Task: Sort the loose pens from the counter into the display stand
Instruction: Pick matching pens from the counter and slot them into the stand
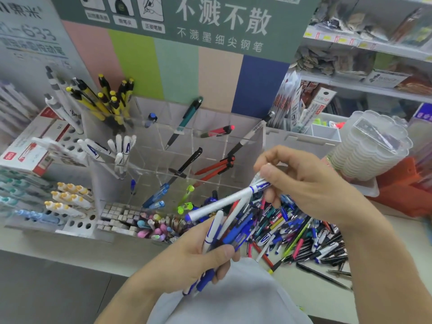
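Pens: loose pile (pixel 301 232) on counter (pixel 304 288) right of clear display stand (pixel 177 146). Left hand (pixel 198 256) grips blue-and-white bundle (pixel 231 230); right hand (pixel 301 181) pinches one white pen (pixel 224 203).

Loose pens (pixel 301 232) heaped beside (clear) display stand (pixel 177 146).

Two red pens (pixel 214 168), one teal pen (pixel 187 120), three lime-green clip pens (pixel 185 202) stand in the clear acrylic display stand (pixel 233 141).
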A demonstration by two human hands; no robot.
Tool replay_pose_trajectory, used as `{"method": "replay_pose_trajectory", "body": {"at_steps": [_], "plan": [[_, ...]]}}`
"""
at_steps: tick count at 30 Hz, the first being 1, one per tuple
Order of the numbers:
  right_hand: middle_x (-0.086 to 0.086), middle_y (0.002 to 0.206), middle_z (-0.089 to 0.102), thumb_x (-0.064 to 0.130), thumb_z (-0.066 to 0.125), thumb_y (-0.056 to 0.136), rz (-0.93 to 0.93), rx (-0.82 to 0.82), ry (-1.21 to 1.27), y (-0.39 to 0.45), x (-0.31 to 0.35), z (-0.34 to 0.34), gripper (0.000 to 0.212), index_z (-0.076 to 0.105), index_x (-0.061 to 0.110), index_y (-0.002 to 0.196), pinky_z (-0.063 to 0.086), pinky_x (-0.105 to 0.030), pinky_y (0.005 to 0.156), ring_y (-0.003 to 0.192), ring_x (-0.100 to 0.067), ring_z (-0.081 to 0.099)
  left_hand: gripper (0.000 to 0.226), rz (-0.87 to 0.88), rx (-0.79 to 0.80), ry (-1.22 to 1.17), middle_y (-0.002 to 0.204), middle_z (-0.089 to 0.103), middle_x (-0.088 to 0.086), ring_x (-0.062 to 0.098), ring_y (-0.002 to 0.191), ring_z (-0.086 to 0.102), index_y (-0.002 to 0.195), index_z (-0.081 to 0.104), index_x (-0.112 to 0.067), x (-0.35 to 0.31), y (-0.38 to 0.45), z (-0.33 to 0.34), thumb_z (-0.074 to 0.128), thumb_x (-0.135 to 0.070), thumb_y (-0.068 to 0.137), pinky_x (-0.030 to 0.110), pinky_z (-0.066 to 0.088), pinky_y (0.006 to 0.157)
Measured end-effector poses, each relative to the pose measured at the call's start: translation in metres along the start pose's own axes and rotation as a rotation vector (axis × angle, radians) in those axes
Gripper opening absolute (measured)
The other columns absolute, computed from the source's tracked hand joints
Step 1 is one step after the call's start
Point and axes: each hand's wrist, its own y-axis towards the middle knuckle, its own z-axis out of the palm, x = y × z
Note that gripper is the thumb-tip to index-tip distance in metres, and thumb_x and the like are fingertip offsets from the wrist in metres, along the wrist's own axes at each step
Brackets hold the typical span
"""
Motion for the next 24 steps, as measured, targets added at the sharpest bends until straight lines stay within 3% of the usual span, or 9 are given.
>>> {"method": "replay_pose_trajectory", "body": {"at_steps": [4, 7, 11, 14, 16, 18, 20, 24], "plan": [[-0.005, 0.070, 0.068, 0.035, 0.072, 0.084, -0.009, 0.163, 0.011, -0.001, -0.003, 0.010, 0.018, 0.067, 0.019, 0.090, 0.050, -0.035, 0.063, 0.063, -0.020, 0.061, 0.015, -0.041, -0.009, 0.063, 0.073, 0.064, 0.000, 0.020, 0.063, 0.053, 0.109, 0.059, -0.017, 0.002, 0.002, -0.004, 0.057, -0.025, 0.097, 0.034, 0.047, 0.065], [-0.003, 0.071, 0.068, 0.027, 0.072, 0.083, -0.030, 0.028, 0.099, 0.003, -0.006, 0.003, 0.017, 0.068, 0.012, 0.091, 0.050, -0.032, 0.064, 0.064, -0.018, 0.061, 0.012, -0.047, -0.043, 0.059, 0.072, 0.061, 0.013, 0.023, 0.064, 0.053, 0.104, 0.060, -0.017, 0.004, 0.002, -0.003, 0.061, -0.027, 0.097, 0.034, 0.048, 0.064], [-0.001, 0.076, 0.067, 0.028, 0.073, 0.079, -0.031, -0.091, 0.176, -0.001, -0.006, -0.011, 0.016, 0.071, 0.018, 0.092, 0.052, -0.029, 0.067, 0.067, -0.019, 0.060, 0.005, -0.092, -0.061, 0.076, 0.077, 0.064, 0.019, 0.022, 0.062, 0.053, 0.101, 0.060, -0.020, 0.005, 0.001, -0.005, 0.060, -0.025, 0.100, 0.033, 0.047, 0.063], [-0.003, 0.075, 0.069, 0.028, 0.069, 0.082, -0.038, -0.150, 0.229, -0.003, -0.008, 0.008, 0.017, 0.070, 0.015, 0.094, 0.055, -0.028, 0.070, 0.068, -0.018, 0.065, 0.015, -0.154, -0.069, 0.105, 0.071, 0.067, 0.003, 0.020, 0.057, 0.051, 0.099, 0.058, -0.011, 0.007, 0.005, -0.002, 0.057, -0.026, 0.102, 0.035, 0.046, 0.061], [-0.004, 0.074, 0.071, 0.024, 0.066, 0.088, 0.005, -0.141, 0.241, -0.004, -0.010, 0.026, 0.014, 0.068, 0.013, 0.097, 0.056, -0.026, 0.071, 0.068, -0.018, 0.068, 0.022, -0.162, -0.065, 0.088, 0.078, 0.066, 0.014, 0.025, 0.060, 0.049, 0.099, 0.058, -0.009, 0.007, 0.007, 0.002, 0.059, -0.030, 0.101, 0.036, 0.044, 0.059], [-0.003, 0.073, 0.072, 0.017, 0.064, 0.095, 0.080, -0.054, 0.176, -0.004, -0.013, 0.039, 0.008, 0.068, 0.013, 0.101, 0.057, -0.027, 0.071, 0.068, -0.016, 0.069, 0.024, -0.140, -0.055, 0.070, 0.088, 0.063, 0.026, 0.027, 0.062, 0.048, 0.099, 0.059, -0.010, 0.006, 0.007, 0.005, 0.060, -0.033, 0.099, 0.035, 0.042, 0.057], [-0.001, 0.072, 0.072, 0.020, 0.063, 0.099, 0.150, 0.033, 0.037, -0.004, -0.017, 0.043, 0.008, 0.070, 0.020, 0.103, 0.059, -0.032, 0.072, 0.067, -0.013, 0.068, 0.017, -0.137, -0.050, 0.070, 0.088, 0.066, 0.012, 0.025, 0.061, 0.048, 0.104, 0.058, -0.009, 0.006, 0.006, 0.006, 0.057, -0.026, 0.102, 0.033, 0.041, 0.054], [0.005, 0.084, 0.072, 0.027, 0.062, 0.100, 0.186, 0.177, -0.271, -0.004, -0.013, 0.041, 0.018, 0.075, 0.028, 0.113, 0.059, -0.022, 0.072, 0.070, -0.004, 0.069, 0.019, -0.149, -0.018, 0.125, 0.086, 0.066, 0.000, 0.024, 0.062, 0.047, 0.121, 0.056, -0.016, 0.002, 0.006, 0.009, 0.054, -0.022, 0.103, 0.032, 0.041, 0.054]]}}
